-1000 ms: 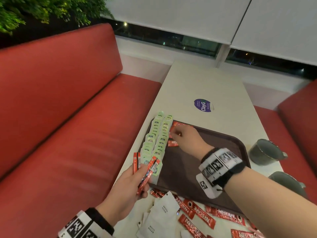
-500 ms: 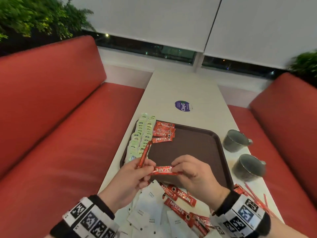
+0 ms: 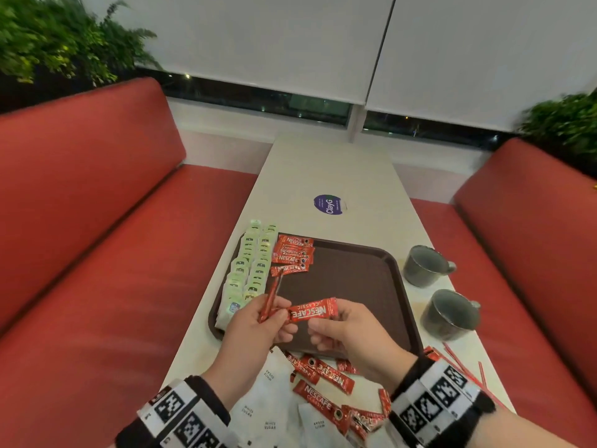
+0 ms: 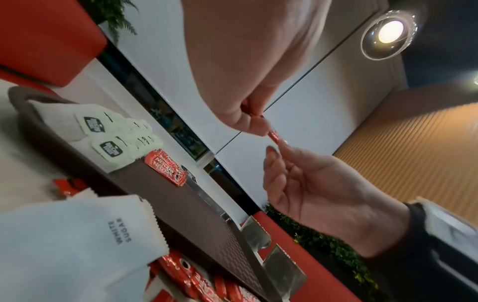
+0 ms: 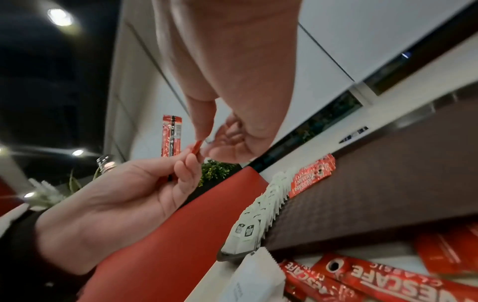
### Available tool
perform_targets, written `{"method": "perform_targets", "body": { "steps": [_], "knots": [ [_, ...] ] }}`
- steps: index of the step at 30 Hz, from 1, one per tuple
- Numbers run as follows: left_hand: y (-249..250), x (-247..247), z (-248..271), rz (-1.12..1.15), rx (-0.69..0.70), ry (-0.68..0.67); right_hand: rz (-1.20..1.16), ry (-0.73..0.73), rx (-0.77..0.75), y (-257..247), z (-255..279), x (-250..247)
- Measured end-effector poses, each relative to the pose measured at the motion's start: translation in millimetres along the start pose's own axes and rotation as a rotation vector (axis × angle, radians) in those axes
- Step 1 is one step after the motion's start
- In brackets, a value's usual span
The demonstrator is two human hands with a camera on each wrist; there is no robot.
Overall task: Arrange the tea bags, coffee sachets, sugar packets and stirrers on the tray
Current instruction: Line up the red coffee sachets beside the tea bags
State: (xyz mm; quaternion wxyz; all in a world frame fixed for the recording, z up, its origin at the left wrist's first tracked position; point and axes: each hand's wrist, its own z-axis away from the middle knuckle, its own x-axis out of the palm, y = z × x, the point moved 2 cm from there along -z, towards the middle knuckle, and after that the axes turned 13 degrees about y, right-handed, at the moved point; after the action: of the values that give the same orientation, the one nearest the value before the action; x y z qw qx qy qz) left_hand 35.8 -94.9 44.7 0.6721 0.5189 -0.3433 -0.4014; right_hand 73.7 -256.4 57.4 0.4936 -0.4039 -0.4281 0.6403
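Observation:
The brown tray (image 3: 349,286) carries two columns of green tea bags (image 3: 255,260) along its left side. Beside them lies a short stack of red coffee sachets (image 3: 292,253). Above the tray's near edge, one red coffee sachet (image 3: 311,313) is held level between both hands. My left hand (image 3: 258,324) pinches its left end and also grips another sachet (image 3: 269,299) standing upright. My right hand (image 3: 342,324) pinches the right end; the right wrist view shows thumb and finger on that sachet (image 5: 198,148). Loose sachets (image 3: 326,375), white sugar packets (image 3: 268,392) and red stirrers (image 3: 462,367) lie on the table nearer me.
Two grey mugs (image 3: 423,265) (image 3: 449,313) stand right of the tray. A purple sticker (image 3: 328,204) marks the white table beyond it. Red benches (image 3: 113,253) flank the table on both sides. The tray's middle and right parts are bare.
My right hand has left the sachet stack at the tray's far left and come back near me. It now pinches a sachet offered by my left hand, slightly higher than before.

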Motion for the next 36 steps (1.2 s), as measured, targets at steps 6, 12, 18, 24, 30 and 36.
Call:
{"method": "perform_targets", "body": {
  "steps": [6,12,18,24,30,36],
  "knots": [
    [-4,17,-10,-0.032,-0.016,-0.035,-0.069,-0.041,-0.044,-14,-31,14],
    [-21,-1,-22,-0.077,-0.135,0.032,0.621,0.093,-0.269,-22,-115,10],
    [-36,-24,-33,-0.025,-0.205,0.074,1.252,-0.002,-0.358,-4,-190,17],
    [-37,-36,-36,0.022,-0.198,0.108,1.317,0.016,-0.388,-4,-215,37],
    [-40,-37,-36,0.005,-0.223,0.101,1.299,0.115,-0.384,-1,-223,41],
    [-42,-38,-36,0.005,-0.220,0.092,1.373,0.108,-0.419,-2,-228,44]
  ]
}}
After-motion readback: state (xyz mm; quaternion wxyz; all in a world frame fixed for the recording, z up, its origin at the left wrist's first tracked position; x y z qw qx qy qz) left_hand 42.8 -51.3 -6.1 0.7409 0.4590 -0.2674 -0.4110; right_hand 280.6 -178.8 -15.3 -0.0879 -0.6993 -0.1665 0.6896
